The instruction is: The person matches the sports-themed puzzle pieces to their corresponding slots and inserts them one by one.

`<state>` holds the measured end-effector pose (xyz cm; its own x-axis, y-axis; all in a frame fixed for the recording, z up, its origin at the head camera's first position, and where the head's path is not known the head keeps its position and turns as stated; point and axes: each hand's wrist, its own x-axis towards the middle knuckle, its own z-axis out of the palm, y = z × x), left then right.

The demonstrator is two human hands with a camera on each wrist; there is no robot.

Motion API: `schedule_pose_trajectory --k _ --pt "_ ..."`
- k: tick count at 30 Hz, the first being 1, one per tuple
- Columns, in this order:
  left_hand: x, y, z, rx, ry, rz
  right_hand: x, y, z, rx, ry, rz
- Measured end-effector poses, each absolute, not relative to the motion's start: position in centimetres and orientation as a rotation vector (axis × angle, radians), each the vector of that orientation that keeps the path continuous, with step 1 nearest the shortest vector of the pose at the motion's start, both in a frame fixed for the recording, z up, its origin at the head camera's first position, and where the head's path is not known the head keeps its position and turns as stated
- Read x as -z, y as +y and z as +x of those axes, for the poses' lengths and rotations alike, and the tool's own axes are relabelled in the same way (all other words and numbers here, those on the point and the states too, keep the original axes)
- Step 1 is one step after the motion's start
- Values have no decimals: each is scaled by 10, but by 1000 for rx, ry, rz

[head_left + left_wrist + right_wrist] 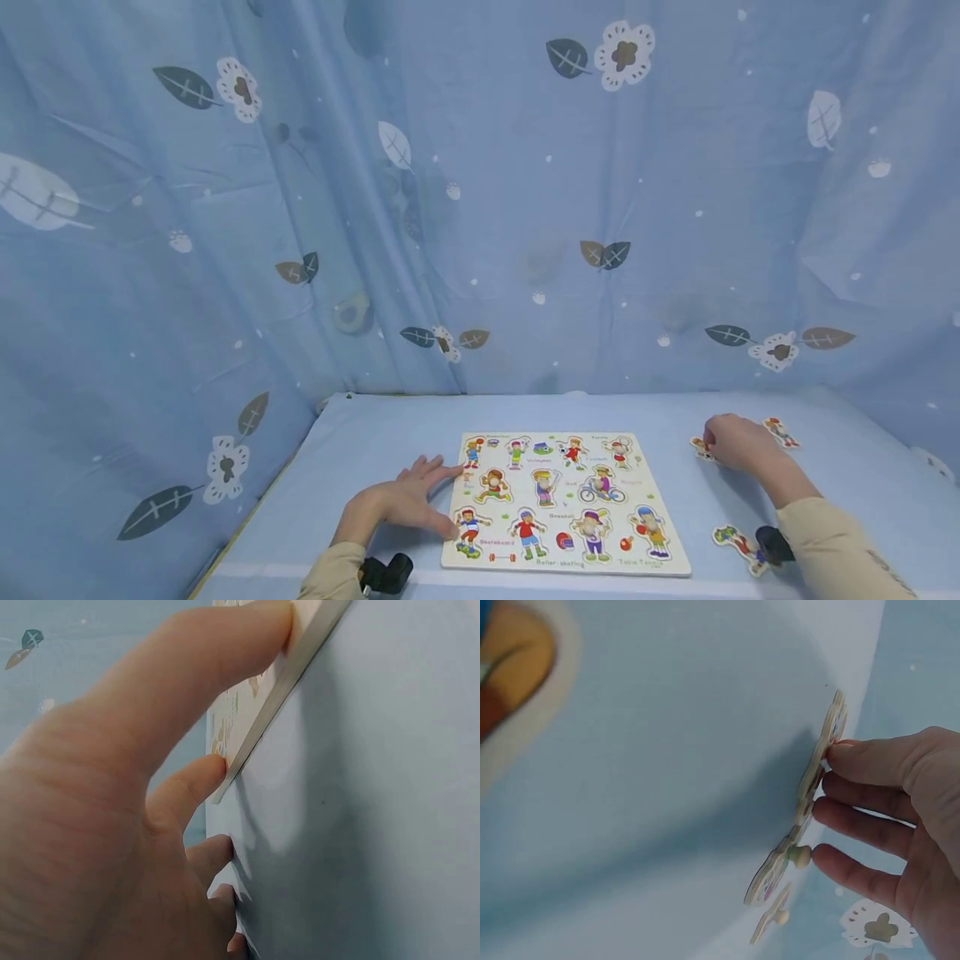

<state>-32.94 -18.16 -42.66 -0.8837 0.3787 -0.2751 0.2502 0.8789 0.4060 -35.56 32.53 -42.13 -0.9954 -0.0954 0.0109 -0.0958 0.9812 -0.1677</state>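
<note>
- Beige fabric sleeve (836, 542) is stretched over pale-blue worktop (382, 421).
- Flat printed wooden piece (701, 450), right of white rectangular board (645, 567), is pinched by right hand (738, 443); best lifted level.
- Board is touched by spread-fingered left hand (405, 502); best kept steady.

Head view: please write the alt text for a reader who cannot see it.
A person's left hand touches the left edge of a sports-themed knob puzzle board on a pale-blue tabletop, while the right hand touches a loose piece. Other pieces lie nearby; a blue floral curtain hangs behind.
</note>
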Motion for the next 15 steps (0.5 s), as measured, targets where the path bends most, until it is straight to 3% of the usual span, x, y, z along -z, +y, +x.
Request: schedule_pose_trajectory --k 15 --pt "426 -182 -331 -554 2679 475 425 330 -353 -231 -3077 166"
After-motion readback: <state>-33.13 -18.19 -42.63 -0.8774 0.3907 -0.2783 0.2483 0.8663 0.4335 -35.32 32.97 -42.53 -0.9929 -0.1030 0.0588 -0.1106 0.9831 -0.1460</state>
